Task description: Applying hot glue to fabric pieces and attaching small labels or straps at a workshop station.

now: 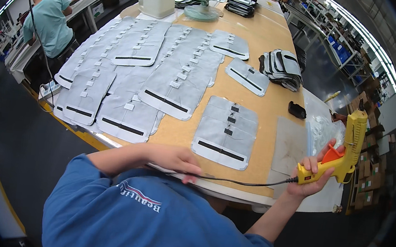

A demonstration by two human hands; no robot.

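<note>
Yellow gun [356, 136] w/ orange trigger [333, 154] & red switch [308, 178], handle [319, 174] in R hand [310, 188], approx. level, barrel angled away from body, black cord [244, 183] from handle end, slight sag, running to L hand [177, 161]

We are facing a table [266, 32], with overlapping panels [170, 90] lying across its left part and a lone panel [225, 138] lying nearer us, to their right. Behind it, rightward, a stack [282, 69] is sitting. Farther back, a fan [201, 2] is standing right of a container [157, 2]. A glue gun [355, 138] is occupying our right hand [314, 178], its cord [244, 183] running leftward to our left hand [175, 159].
</note>
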